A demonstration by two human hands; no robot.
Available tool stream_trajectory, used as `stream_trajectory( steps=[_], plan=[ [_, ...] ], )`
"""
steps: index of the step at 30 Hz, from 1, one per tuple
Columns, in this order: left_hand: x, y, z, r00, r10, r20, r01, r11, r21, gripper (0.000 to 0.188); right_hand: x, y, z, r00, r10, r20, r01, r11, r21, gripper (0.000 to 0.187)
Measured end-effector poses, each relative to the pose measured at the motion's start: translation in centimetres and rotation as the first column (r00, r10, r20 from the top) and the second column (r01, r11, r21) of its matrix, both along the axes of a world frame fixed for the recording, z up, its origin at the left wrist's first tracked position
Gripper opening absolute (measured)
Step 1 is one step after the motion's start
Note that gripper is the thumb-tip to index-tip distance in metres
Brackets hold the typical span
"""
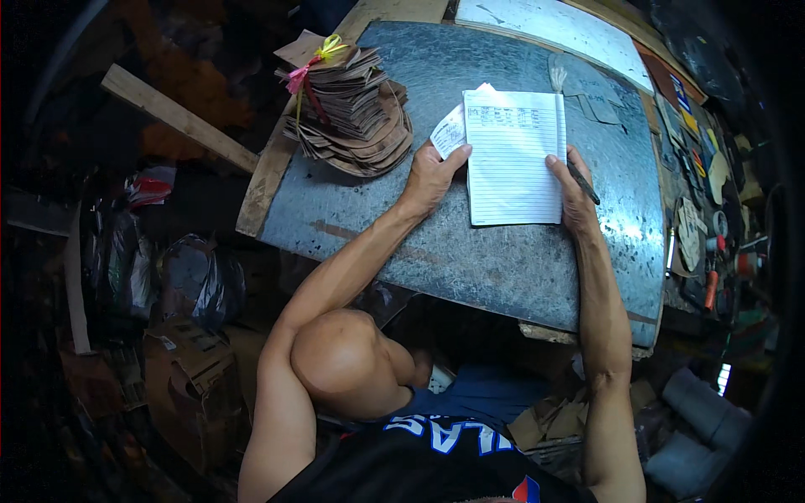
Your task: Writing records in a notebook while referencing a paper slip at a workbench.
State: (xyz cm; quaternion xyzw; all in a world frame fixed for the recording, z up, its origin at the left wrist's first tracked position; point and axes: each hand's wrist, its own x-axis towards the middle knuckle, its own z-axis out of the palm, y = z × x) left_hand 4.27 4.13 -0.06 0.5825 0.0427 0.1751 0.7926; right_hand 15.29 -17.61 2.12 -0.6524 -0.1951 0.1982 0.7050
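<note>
A lined notepad (514, 180) with handwriting in rows near its top lies tilted up between my hands above the table. My left hand (430, 180) is closed on a small white paper slip (450, 131), its thumb against the notepad's left edge. My right hand (576, 197) grips the pad's right edge, thumb on the page. A dark pen (584, 183) sticks out from the same right hand. To the left stands a stack of brown cut pieces (348, 105), tied in bundles with a yellow ribbon (332, 47) and a pink ribbon (300, 77).
The worn metal-topped table (335, 230) has a wooden border. A brush (558, 74) and flat cut shapes (599, 109) lie at its far right. Assorted tools, one with an orange handle (711, 289), crowd the right side. Cardboard boxes (194, 390) stand at lower left.
</note>
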Motion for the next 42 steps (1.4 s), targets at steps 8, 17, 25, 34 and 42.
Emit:
stream_trajectory(
  steps=[8, 17, 25, 34, 42],
  plan=[
    [0.1, 0.2, -0.2, 1.000, 0.006, -0.003, -0.006, 1.000, -0.017, 0.031, 0.0, 0.2, -0.2, 1.000, -0.030, 0.007, 0.030, 0.999, -0.018, 0.047],
    [0.1, 0.3, 0.2, 1.000, -0.005, 0.008, 0.005, 1.000, 0.001, 0.032, -0.1, 0.3, -0.1, 0.999, -0.040, 0.029, 0.040, 0.999, -0.025, 0.050],
    [0.0, -0.1, 0.4, 1.000, 0.000, 0.001, 0.000, 0.999, -0.046, 0.033, 0.1, -0.2, -0.2, 1.000, -0.008, 0.010, 0.008, 0.999, -0.047, 0.048],
    [-0.1, 0.0, 0.5, 1.000, -0.024, 0.006, 0.024, 1.000, -0.015, 0.032, 0.6, -0.4, -0.9, 1.000, -0.006, 0.028, 0.008, 0.998, -0.070, 0.046],
    [0.0, 0.1, 0.2, 1.000, -0.027, 0.009, 0.027, 0.999, -0.037, 0.034, 0.8, -0.4, -1.0, 1.000, -0.009, 0.020, 0.010, 0.998, -0.055, 0.047]
  ],
)
